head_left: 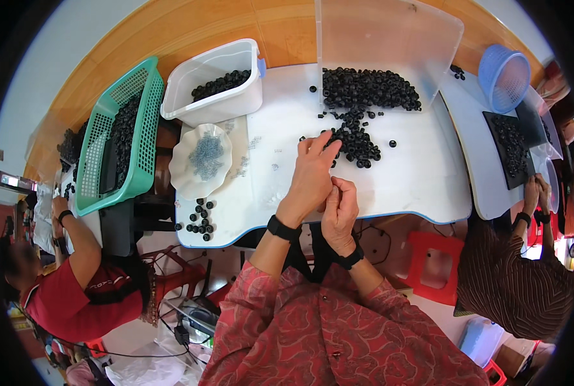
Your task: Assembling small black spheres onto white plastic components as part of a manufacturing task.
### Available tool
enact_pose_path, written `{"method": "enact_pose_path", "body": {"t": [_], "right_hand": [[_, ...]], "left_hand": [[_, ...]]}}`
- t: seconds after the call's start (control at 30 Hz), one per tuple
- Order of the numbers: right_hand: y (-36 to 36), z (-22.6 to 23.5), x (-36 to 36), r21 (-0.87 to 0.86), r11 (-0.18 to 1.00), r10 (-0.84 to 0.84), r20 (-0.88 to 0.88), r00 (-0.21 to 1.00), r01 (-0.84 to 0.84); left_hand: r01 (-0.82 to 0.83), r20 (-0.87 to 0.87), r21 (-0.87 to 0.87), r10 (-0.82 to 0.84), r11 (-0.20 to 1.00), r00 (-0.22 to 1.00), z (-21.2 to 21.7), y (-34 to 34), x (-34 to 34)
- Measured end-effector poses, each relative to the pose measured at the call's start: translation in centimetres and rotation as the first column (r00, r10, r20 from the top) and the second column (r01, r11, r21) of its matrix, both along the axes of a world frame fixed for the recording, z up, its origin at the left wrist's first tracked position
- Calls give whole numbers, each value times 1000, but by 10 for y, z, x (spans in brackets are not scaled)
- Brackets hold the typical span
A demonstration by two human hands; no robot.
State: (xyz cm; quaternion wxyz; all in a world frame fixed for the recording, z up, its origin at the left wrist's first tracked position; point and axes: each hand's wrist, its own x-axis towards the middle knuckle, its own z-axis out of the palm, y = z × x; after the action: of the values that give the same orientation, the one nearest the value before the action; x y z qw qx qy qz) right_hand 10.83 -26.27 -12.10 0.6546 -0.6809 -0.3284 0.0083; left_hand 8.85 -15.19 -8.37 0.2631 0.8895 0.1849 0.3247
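My left hand point(310, 172) reaches over the near edge of a loose pile of small round black plastic parts point(359, 147), its fingers stretched out and spread. Its thumb side is close against my right hand point(340, 215). The right hand's thumb and fingers are pinched together just below the pile; whatever sits between them is too small or hidden to name. Behind, a larger heap of the same black parts point(370, 89) spills from a translucent plastic bin point(390, 38) tipped on its side. Both wrists wear black bands.
Left on the white table point(422, 186) stands a scalloped dish point(182, 174) of small clear pieces, with several black parts point(203, 225) near it. Beyond are a white tub point(242, 106) and a green basket point(148, 154). People work at both sides; a red stool point(432, 293) stands below.
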Motion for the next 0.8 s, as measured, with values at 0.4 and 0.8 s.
{"method": "enact_pose_path", "body": {"t": [0.4, 0.8], "right_hand": [[0, -8, -2, 18, 998, 67, -162, 985, -65], [0, -8, -2, 11, 998, 70, -174, 982, -69]], "left_hand": [[-59, 24, -135, 63, 989, 998, -10, 19, -23], [-145, -21, -74, 144, 987, 989, -4, 52, -12]]}}
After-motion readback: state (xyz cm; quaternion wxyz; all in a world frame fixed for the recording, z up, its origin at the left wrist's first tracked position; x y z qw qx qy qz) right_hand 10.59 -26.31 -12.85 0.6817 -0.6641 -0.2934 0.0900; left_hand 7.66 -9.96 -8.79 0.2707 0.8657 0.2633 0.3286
